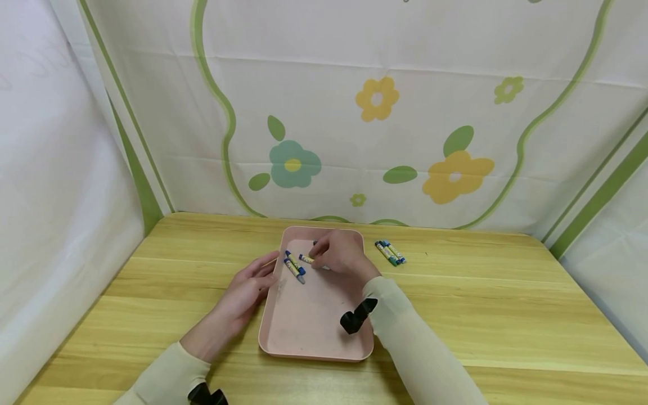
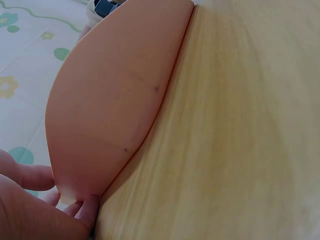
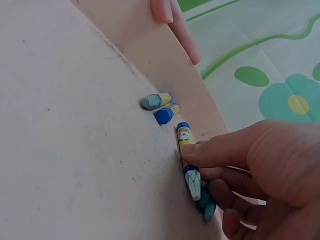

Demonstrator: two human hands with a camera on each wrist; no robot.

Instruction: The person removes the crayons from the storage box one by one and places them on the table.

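My right hand (image 1: pixel 340 253) reaches into the far part of a pink tray (image 1: pixel 314 343). Its thumb and fingers pinch a pale-tipped crayon (image 3: pixel 184 137) with a yellow wrapper, close over the tray floor. Partly hidden below those fingers are green-toned crayon ends (image 3: pixel 209 209). Two more crayons, a grey one (image 3: pixel 154 101) and a blue one (image 3: pixel 164 116), lie side by side along the tray's left wall. At that wall my left hand (image 1: pixel 245 292) holds the tray, thumb at the rim and fingers against the outer side.
Several crayons (image 1: pixel 390 253) with green and blue ends lie together on the wooden table (image 1: pixel 455 304), right of the tray. A white flower-printed cloth (image 1: pixel 329 112) stands behind the table, and white cloth walls flank both sides.
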